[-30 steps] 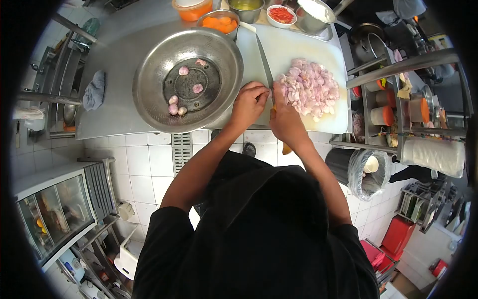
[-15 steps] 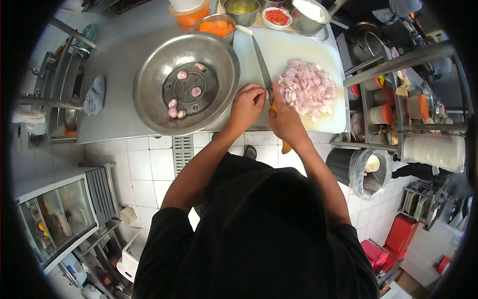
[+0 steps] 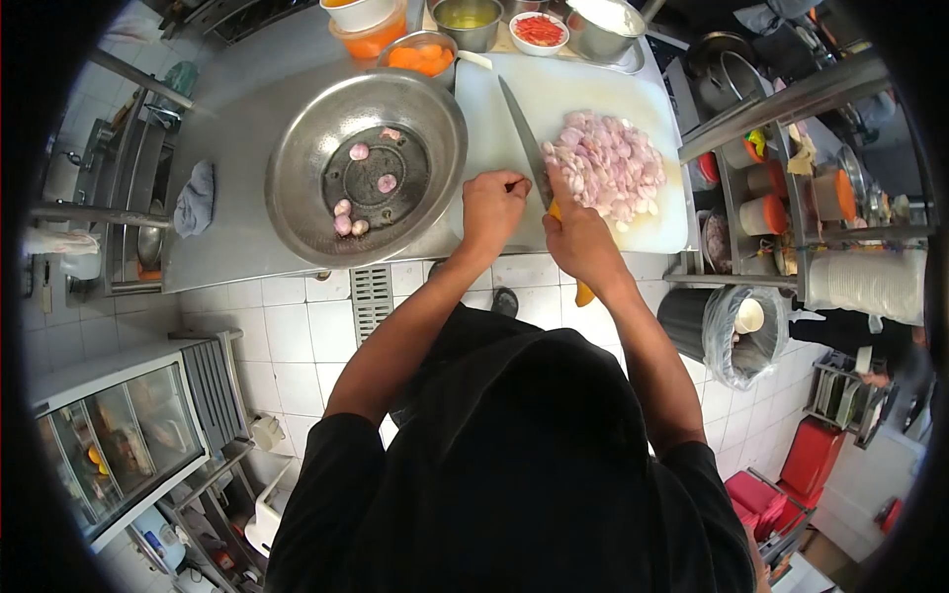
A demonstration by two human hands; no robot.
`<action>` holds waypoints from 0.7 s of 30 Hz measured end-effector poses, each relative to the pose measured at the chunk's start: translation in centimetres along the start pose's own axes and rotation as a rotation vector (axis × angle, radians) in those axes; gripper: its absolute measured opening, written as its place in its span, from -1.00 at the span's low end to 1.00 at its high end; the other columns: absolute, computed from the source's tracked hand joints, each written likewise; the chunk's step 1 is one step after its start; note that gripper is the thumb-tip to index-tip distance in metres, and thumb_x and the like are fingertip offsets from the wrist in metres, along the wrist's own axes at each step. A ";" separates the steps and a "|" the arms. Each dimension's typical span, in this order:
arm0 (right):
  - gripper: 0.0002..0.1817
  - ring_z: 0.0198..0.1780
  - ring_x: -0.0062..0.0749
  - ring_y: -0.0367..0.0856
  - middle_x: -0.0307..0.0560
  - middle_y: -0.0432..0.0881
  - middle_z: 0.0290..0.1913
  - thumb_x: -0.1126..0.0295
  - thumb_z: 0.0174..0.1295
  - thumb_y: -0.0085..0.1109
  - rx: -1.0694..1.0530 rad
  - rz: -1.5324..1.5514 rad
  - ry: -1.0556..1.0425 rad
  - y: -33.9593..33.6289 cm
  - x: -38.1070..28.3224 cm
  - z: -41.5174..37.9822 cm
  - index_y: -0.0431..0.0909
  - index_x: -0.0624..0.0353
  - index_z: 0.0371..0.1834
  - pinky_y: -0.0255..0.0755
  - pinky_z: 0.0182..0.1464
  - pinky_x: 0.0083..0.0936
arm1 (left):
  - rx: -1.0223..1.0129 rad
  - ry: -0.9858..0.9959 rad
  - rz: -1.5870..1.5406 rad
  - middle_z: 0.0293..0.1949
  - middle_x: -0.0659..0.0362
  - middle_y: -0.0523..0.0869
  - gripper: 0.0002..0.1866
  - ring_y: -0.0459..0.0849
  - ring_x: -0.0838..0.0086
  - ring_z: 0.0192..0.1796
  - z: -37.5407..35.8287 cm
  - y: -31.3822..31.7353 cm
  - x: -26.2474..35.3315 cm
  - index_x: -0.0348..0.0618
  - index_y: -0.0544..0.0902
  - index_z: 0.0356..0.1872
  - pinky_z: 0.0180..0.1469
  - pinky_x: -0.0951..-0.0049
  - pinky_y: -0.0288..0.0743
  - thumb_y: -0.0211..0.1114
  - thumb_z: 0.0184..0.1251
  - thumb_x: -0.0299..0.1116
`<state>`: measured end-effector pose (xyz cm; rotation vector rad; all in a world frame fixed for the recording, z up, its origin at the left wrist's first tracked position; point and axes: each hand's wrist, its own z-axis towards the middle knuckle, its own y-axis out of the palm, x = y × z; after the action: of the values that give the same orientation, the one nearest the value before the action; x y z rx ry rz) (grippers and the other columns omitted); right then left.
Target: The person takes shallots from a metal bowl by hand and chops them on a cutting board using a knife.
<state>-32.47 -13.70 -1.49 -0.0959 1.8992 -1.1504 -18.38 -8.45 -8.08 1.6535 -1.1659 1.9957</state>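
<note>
My right hand [image 3: 585, 242] is closed around the yellow handle of a knife [image 3: 526, 133], index finger stretched along the blade. The long blade points away from me over a white cutting board [image 3: 494, 128]. Just left of the blade, my left hand [image 3: 491, 215] is closed with curled fingers over the board's near edge; what they hold, if anything, is hidden. A heap of cut shallots [image 3: 608, 163] lies right of the knife. On the left, a wide metal bowl [image 3: 287, 188] contains several whole shallots [image 3: 387, 184].
Behind the bowl stand a bowl of orange slices [image 3: 420, 59], a metal pot of yellow liquid [image 3: 467, 22] and a white bowl of red strips [image 3: 540, 33]. A grey cloth [image 3: 195, 198] lies at left. A lined bin [image 3: 736, 341] stands right; another person's hand [image 3: 875, 379] shows beyond.
My hands have moved slightly apart, the right one shifting right with the knife. A small pale piece between my left fingers and the blade no longer shows. The view has shifted a little.
</note>
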 end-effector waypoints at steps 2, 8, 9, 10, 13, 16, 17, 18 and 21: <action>-0.18 -0.13 0.39 0.68 0.49 0.69 -0.22 0.49 0.33 0.10 -0.017 -0.010 0.009 0.1 -0.2 -0.2 -0.01 0.12 0.66 0.50 0.02 0.05 | -0.010 -0.043 -0.026 -0.52 0.04 0.79 -0.85 0.80 0.47 -0.45 -0.1 0.3 -0.4 -0.32 0.81 -0.31 -0.29 0.48 0.61 0.36 0.28 -0.43; -0.17 -0.12 0.39 0.68 0.49 0.69 -0.22 0.47 0.34 0.08 -0.095 -0.047 0.073 -1.2 -2.0 -1.0 -0.06 0.15 0.67 0.49 0.03 0.07 | -0.052 -0.196 -0.161 -0.48 0.05 0.83 -0.79 0.83 0.50 -0.41 0.1 -0.3 0.6 -0.42 0.81 -0.29 -0.27 0.57 0.64 0.35 0.28 -0.42; -0.17 -0.12 0.39 0.68 0.50 0.69 -0.22 0.48 0.34 0.08 -0.108 -0.049 0.086 -1.6 -2.5 -1.2 -0.06 0.16 0.66 0.49 0.03 0.08 | -0.058 -0.213 -0.182 -0.47 0.06 0.83 -0.78 0.83 0.49 -0.40 0.2 -0.4 0.6 -0.44 0.80 -0.29 -0.26 0.57 0.64 0.36 0.28 -0.41; -0.18 -0.12 0.39 0.68 0.50 0.69 -0.22 0.48 0.34 0.07 -0.121 -0.051 0.101 -1.8 -2.8 -1.4 -0.05 0.17 0.66 0.49 0.03 0.08 | -0.067 -0.216 -0.179 -0.47 0.05 0.83 -0.78 0.83 0.50 -0.40 0.3 -0.4 0.5 -0.43 0.80 -0.28 -0.27 0.57 0.64 0.36 0.28 -0.41; -0.21 -0.20 0.38 0.69 0.46 0.69 -0.29 0.52 0.34 0.00 -0.048 -0.026 0.015 -0.6 -2.4 -1.4 -0.06 0.20 0.64 0.52 -0.02 0.12 | -0.085 -0.233 -0.197 -0.45 0.05 0.83 -0.78 0.83 0.51 -0.39 0.4 -0.5 0.4 -0.43 0.80 -0.26 -0.28 0.56 0.65 0.38 0.27 -0.42; -0.20 -0.20 0.37 0.69 0.46 0.68 -0.30 0.51 0.33 0.00 -0.002 -0.057 0.018 2.2 -0.6 0.5 -0.07 0.20 0.64 0.52 -0.01 0.11 | -0.081 -0.248 -0.268 -0.43 0.05 0.84 -0.79 0.83 0.51 -0.38 0.4 -0.2 0.2 -0.43 0.80 -0.26 -0.28 0.56 0.66 0.39 0.26 -0.43; -0.20 -0.20 0.37 0.69 0.46 0.68 -0.30 0.51 0.33 0.01 -0.018 -0.081 0.024 2.2 -0.5 0.7 -0.07 0.21 0.64 0.52 -0.01 0.11 | -0.073 -0.245 -0.290 -0.42 0.05 0.84 -0.80 0.82 0.52 -0.38 0.4 -0.2 0.2 -0.43 0.80 -0.26 -0.28 0.55 0.66 0.39 0.26 -0.44; -0.20 -0.20 0.36 0.69 0.45 0.68 -0.30 0.51 0.33 0.01 -0.035 -0.103 0.030 1.7 -0.9 0.8 -0.06 0.22 0.64 0.52 0.00 0.10 | -0.065 -0.242 -0.310 -0.42 0.05 0.84 -0.81 0.82 0.52 -0.38 0.4 -0.2 0.1 -0.42 0.80 -0.26 -0.28 0.55 0.66 0.39 0.26 -0.44; -0.21 -0.19 0.37 0.69 0.45 0.68 -0.30 0.51 0.33 0.00 -0.075 -0.094 0.038 -1.0 -2.5 -0.1 -0.06 0.23 0.63 0.52 0.01 0.10 | -0.078 -0.245 -0.269 -0.43 0.06 0.83 -0.82 0.81 0.52 -0.39 0.3 -0.5 0.4 -0.41 0.80 -0.27 -0.27 0.55 0.66 0.37 0.27 -0.46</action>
<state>-31.41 -13.01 0.84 -0.2074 1.9898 -1.1505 -17.94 -8.47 -7.48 1.9394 -1.0187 1.6008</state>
